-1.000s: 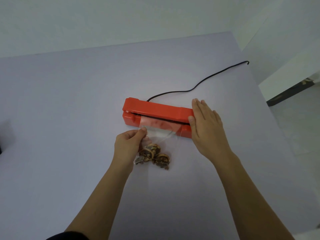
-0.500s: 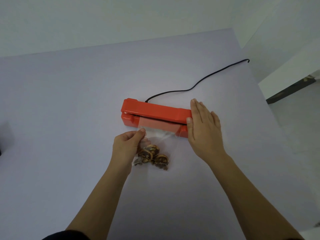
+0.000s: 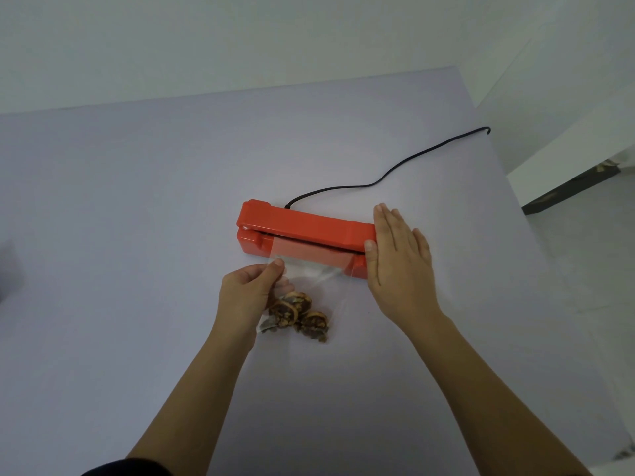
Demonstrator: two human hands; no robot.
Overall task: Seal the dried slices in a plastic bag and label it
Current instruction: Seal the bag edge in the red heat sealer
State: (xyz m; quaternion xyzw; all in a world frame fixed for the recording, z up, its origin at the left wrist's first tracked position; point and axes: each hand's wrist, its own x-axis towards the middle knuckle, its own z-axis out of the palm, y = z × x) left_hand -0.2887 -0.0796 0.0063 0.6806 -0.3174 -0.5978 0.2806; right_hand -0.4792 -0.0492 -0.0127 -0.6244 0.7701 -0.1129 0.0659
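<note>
Plastic bag (image 3: pixel 318 286) runs front-to-back, mouth in sealer (image 3: pixel 309 225).

The sealer (image 3: pixel 302 225) is bright orange-red, one plain colour all over. Its cord (image 3: pixel 343 187) is black. The bag (image 3: pixel 319 286) is clear and colourless, so the red shows through it. The slices (image 3: pixel 292 309) inside are dark brown with lighter tan rims. The tabletop (image 3: pixel 137 207) is plain pale lilac-grey. The wall (image 3: pixel 240 36) is off-white. The sleeve (image 3: pixel 130 470) is black.
</note>
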